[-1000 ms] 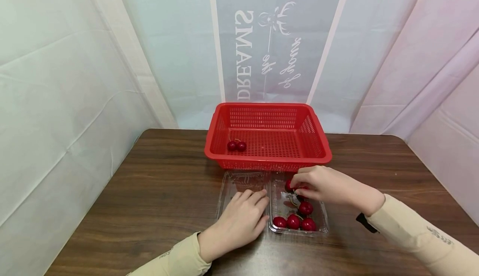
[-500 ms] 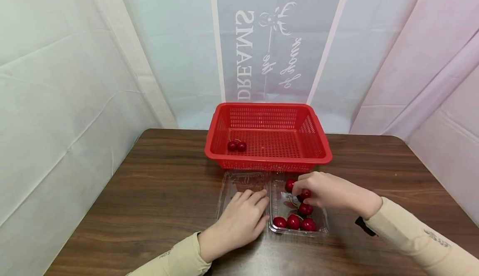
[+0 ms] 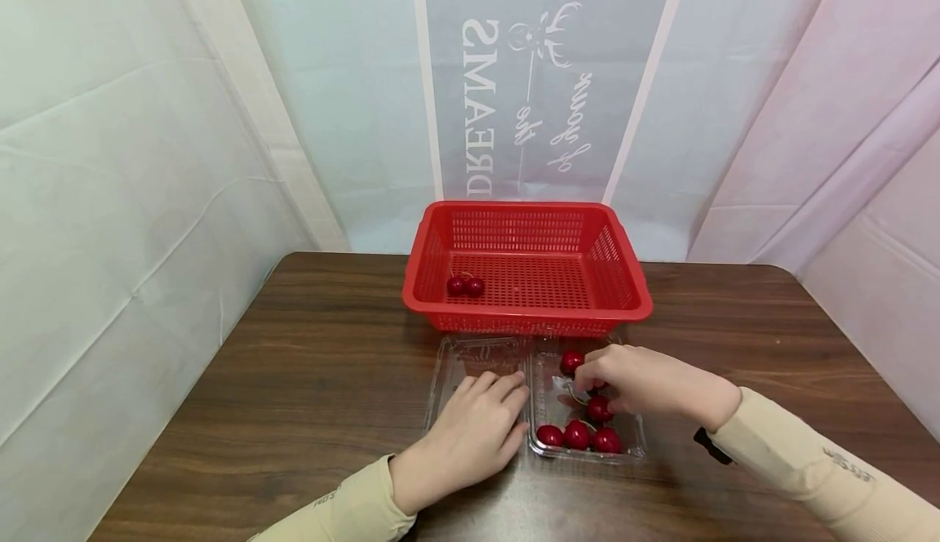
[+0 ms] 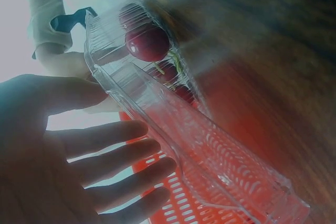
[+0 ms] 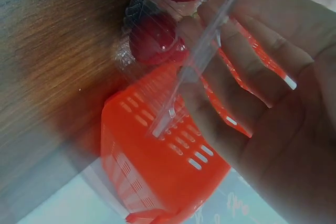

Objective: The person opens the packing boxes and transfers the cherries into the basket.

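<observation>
My left hand (image 3: pixel 479 421) lies with fingers spread at the clear lid half (image 3: pixel 451 362) of a hinged plastic box; in the left wrist view its fingertips are along the box edge. My right hand (image 3: pixel 639 379) reaches into the box's other half (image 3: pixel 542 387), fingers bent down over a cherry that they mostly hide. Its thumb is right by another dark red cherry (image 3: pixel 600 408). I cannot tell whether the fingers pinch one. A cherry (image 3: pixel 571 362) sits beyond the fingertips, and a front row holds a left cherry (image 3: pixel 550 436), a middle one (image 3: pixel 577 435) and a right one (image 3: pixel 607 441).
Directly behind the box stands a red perforated basket (image 3: pixel 529 313), its front close to the box's back edge. Two cherries (image 3: pixel 466 286) lie inside it at the left. The brown wooden table (image 3: pixel 294 379) extends to both sides, with pale curtains (image 3: pixel 352 101) around it.
My right hand has shifted slightly toward me inside the box, uncovering the back cherry and coming over the one in front of it. My left hand and the basket stay put.
</observation>
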Demonstrator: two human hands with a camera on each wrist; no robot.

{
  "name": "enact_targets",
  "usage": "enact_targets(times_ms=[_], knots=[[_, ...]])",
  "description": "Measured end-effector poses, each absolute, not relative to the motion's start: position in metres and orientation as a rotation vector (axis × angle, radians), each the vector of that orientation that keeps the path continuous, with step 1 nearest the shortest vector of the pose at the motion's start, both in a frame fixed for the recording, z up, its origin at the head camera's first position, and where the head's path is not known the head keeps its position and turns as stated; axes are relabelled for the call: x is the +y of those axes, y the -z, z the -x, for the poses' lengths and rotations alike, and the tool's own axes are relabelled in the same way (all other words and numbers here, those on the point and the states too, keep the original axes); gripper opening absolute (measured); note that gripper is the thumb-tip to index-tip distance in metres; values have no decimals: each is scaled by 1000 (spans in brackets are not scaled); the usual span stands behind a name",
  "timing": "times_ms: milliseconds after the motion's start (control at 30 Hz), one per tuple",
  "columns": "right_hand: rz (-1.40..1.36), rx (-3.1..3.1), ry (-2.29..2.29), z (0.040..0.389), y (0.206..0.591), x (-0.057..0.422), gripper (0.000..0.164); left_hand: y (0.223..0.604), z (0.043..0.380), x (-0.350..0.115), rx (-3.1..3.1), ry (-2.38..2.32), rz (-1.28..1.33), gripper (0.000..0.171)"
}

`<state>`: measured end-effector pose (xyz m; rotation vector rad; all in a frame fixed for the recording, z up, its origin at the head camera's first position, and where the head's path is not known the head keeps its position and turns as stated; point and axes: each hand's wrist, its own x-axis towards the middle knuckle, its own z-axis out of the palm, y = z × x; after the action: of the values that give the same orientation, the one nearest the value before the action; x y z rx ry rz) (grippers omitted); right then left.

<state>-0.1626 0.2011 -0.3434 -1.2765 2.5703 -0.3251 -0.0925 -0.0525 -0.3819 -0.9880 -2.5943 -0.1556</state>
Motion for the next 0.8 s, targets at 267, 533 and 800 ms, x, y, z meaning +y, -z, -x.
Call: enact_targets(times_ms=[267, 533, 800], knots=[[1278, 2569, 307, 162, 347, 198, 33, 382, 93, -52, -2583, 151, 984, 33], [1294, 2571, 305, 163, 352, 198, 30, 381, 92, -51, -2597, 141, 979, 33], [1324, 2571, 311, 163, 358, 199, 26, 380, 92, -51, -2616, 137, 976, 33]])
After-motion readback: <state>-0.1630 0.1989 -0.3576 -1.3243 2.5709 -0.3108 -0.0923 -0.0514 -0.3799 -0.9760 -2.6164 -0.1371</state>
